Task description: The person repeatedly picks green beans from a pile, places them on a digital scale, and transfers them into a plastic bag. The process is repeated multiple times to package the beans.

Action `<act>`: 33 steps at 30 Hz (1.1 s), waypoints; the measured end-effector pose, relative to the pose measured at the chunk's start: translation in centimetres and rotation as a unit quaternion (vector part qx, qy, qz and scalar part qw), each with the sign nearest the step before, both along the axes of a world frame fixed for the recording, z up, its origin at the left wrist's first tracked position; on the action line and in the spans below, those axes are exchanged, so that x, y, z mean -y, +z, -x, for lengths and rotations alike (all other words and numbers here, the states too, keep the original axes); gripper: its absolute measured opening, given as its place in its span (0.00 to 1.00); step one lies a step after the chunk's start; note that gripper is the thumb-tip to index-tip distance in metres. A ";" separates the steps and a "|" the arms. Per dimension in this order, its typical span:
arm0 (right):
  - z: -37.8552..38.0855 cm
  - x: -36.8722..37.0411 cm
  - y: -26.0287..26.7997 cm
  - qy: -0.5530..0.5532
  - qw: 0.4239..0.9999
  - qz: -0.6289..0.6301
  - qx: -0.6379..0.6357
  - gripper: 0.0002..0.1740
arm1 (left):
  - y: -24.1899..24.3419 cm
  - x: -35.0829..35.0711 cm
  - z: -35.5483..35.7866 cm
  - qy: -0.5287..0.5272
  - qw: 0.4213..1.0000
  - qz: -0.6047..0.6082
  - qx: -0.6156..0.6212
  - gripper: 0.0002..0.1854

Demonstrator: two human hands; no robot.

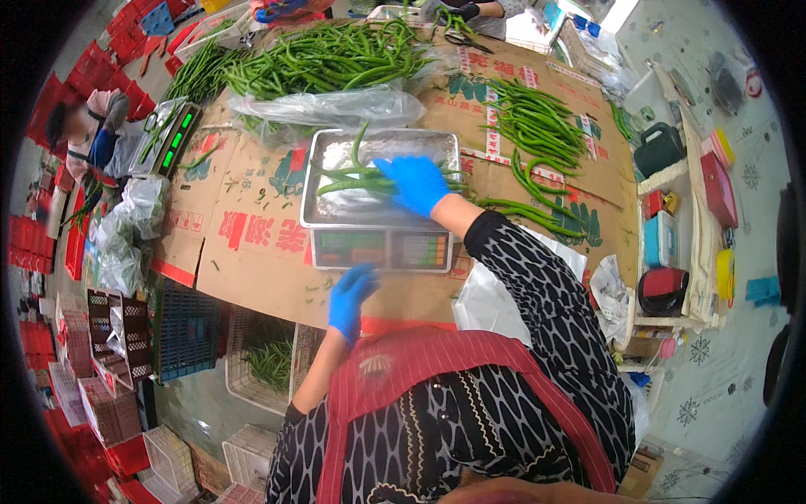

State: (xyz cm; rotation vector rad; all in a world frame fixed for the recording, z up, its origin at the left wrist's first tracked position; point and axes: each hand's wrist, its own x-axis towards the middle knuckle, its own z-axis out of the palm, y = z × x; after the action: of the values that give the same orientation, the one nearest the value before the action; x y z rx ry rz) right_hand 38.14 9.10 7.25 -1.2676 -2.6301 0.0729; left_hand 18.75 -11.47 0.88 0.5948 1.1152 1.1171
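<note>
On the metal tray (pixel 327 211) of a digital scale (pixel 382 250) lie several long green chili peppers (pixel 340 186). My right hand (pixel 415 184), in a blue glove, is over the peppers, touching them; whether its fingers grip any cannot be told. Below the scale's front left corner is my left hand (pixel 354 296), also blue-gloved, slightly blurred, with nothing visible in it. A big heap of green peppers (pixel 327 60) lies behind the tray, partly under a clear plastic bag (pixel 334 108). To the right sits a smaller pile of peppers (pixel 535 123), with loose ones nearer the tray.
Printed cardboard (pixel 252 201) covers the table. A second scale (pixel 169 142) stands at the left, near a co-worker (pixel 88 135). Black scissors (pixel 466 41) lie at the back. White plastic bags (pixel 494 302) lie at the front right, beside shelves (pixel 667 170). A crate (pixel 258 378) with peppers stands below the edge.
</note>
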 end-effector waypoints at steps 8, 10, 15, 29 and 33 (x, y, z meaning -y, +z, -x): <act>0.5 -3.5 -2.1 -0.047 0.980 0.192 -0.019 0.49 | -0.8 -0.1 4.0 0.078 0.997 0.000 -0.020 0.15; -0.2 -3.8 -2.8 -0.059 0.979 0.183 -0.066 0.45 | -1.0 -0.9 5.2 0.087 0.995 -0.010 -0.042 0.16; -2.4 -2.3 -2.8 -0.057 0.979 0.071 -0.183 0.31 | 0.7 -5.9 10.3 0.207 0.968 -0.077 -0.119 0.14; -13.0 10.4 -15.6 -0.319 0.564 0.423 -0.633 0.21 | -7.2 -14.0 11.8 0.071 0.984 0.056 0.156 0.35; -8.5 12.5 -11.6 -0.303 0.577 0.403 -0.642 0.20 | -6.9 -13.4 11.4 0.085 0.983 0.066 0.151 0.36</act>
State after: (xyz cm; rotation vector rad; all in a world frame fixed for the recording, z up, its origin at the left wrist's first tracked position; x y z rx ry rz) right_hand 46.62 -3.39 -4.39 -1.3440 -0.7467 1.5147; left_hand 7.38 1.94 -6.06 0.2184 0.9794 1.2223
